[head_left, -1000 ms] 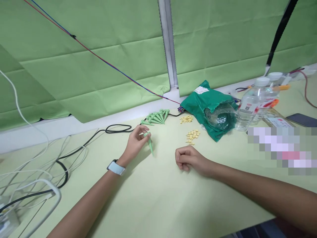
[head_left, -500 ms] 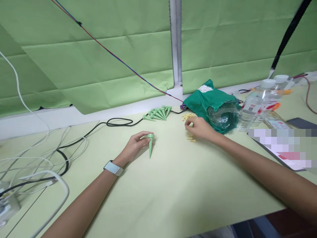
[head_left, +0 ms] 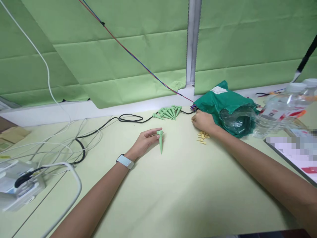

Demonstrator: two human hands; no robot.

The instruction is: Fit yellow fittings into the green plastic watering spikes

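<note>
My left hand [head_left: 147, 142] pinches a green plastic spike [head_left: 160, 142] by its wide capped top, between thumb and fingers. The spike hangs point down just above the table. My right hand [head_left: 204, 122] is at the back of the table, fingers bent down and pressed together over some small yellow pieces; what lies between the fingertips is hidden. More small yellow pegs [head_left: 203, 136] lie loose just in front of that hand. Several matching green spikes [head_left: 169, 112] rest in a fanned row near the wall, between and beyond both hands.
A torn green plastic bag [head_left: 226, 105] stands right of my right hand, with clear bottles [head_left: 277, 109] beside it. A tablet-like flat thing [head_left: 289, 155] lies at the right. Black cable [head_left: 130, 118], white cables and a power strip [head_left: 22, 185] occupy the left.
The view has swung left, so things appear farther right. My right hand has moved back from the nearer yellow pegs onto the farther ones. My left hand still holds the spike.
</note>
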